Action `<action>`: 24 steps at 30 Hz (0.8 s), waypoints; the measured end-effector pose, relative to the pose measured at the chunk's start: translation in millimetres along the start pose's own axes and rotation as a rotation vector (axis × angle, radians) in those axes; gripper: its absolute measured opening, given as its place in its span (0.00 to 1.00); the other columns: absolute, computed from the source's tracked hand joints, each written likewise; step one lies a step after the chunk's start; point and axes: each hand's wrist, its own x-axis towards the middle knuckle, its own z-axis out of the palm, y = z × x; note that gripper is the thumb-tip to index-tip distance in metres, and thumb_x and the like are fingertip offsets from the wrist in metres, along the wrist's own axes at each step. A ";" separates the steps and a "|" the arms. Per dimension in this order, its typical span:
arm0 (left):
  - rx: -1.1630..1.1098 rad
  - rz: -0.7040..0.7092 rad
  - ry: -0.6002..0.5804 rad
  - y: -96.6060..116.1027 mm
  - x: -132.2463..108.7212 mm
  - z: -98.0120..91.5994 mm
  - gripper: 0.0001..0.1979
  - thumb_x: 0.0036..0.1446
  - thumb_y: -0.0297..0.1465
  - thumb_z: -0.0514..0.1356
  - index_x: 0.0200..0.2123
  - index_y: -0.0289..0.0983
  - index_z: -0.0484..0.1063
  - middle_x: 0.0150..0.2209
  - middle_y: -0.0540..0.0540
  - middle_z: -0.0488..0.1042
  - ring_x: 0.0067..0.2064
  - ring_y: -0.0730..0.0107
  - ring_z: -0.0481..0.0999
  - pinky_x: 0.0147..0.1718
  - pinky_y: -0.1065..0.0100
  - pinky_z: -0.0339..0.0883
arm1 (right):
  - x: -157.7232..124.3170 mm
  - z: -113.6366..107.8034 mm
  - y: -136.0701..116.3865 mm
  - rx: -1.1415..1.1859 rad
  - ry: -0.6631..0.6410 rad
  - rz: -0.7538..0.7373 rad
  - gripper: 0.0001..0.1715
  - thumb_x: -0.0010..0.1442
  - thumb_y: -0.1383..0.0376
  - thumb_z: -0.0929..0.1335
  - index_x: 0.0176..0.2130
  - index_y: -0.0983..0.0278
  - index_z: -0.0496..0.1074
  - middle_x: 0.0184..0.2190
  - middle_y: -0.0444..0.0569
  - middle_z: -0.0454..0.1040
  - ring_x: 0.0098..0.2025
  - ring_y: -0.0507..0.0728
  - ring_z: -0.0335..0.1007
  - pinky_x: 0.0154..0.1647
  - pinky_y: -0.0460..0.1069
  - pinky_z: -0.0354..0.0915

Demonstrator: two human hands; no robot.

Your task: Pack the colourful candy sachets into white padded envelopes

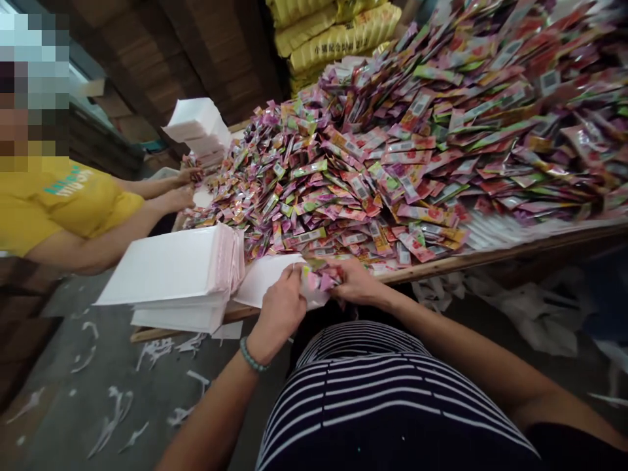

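My left hand (280, 307) is closed on the edge of a white bag (267, 278) that lies at the front edge of the wooden table (515, 252). My right hand (356, 281) grips a small bunch of colourful sachets (321, 278) at the mouth of that bag. A bead bracelet sits on my left wrist. Just beyond my hands a huge heap of pink, red and green sachets (417, 144) covers the table.
A stack of white bags (176, 278) lies left of my hands, overhanging the table edge. A person in a yellow shirt (59, 203) works at the left with both hands at the heap. Another white stack (199, 127) stands behind. Yellow sacks (333, 29) are piled at the back. Paper scraps litter the floor.
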 end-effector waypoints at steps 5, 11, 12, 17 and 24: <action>-0.204 0.093 0.102 -5.9 14.0 18.7 0.36 0.47 0.19 0.53 0.62 0.31 0.57 0.66 0.31 0.57 0.64 0.52 0.63 0.59 0.55 0.63 | 13.0 8.9 -2.4 -0.778 0.011 0.125 0.14 0.59 0.71 0.63 0.45 0.65 0.70 0.40 0.55 0.76 0.39 0.60 0.72 0.39 0.50 0.60; -0.279 0.074 0.194 -0.2 20.7 23.6 0.38 0.48 0.19 0.52 0.65 0.31 0.53 0.66 0.31 0.58 0.64 0.50 0.63 0.60 0.53 0.61 | 3.5 13.8 -13.0 -1.091 -0.120 -0.183 0.18 0.67 0.70 0.56 0.52 0.67 0.67 0.40 0.58 0.74 0.41 0.62 0.69 0.40 0.54 0.58; -0.274 0.091 0.174 1.0 19.6 23.9 0.39 0.48 0.18 0.52 0.65 0.31 0.52 0.66 0.31 0.57 0.64 0.50 0.63 0.60 0.53 0.62 | 2.5 14.5 -11.3 -1.086 -0.146 -0.197 0.19 0.68 0.69 0.56 0.53 0.67 0.67 0.39 0.58 0.74 0.41 0.62 0.69 0.40 0.54 0.58; -0.162 0.086 -0.052 15.9 11.9 28.5 0.42 0.46 0.17 0.53 0.67 0.31 0.51 0.69 0.31 0.46 0.55 0.46 0.73 0.52 0.54 0.70 | 11.3 7.9 -6.4 -0.979 -0.129 0.087 0.15 0.66 0.69 0.59 0.45 0.68 0.72 0.38 0.59 0.75 0.41 0.61 0.70 0.42 0.53 0.60; -0.304 0.123 0.051 20.7 14.6 13.8 0.44 0.46 0.20 0.54 0.68 0.31 0.46 0.70 0.32 0.45 0.61 0.47 0.67 0.55 0.56 0.67 | 23.3 -2.0 -13.9 -0.686 -0.146 -0.005 0.22 0.58 0.68 0.66 0.53 0.69 0.68 0.48 0.58 0.74 0.46 0.59 0.69 0.45 0.50 0.63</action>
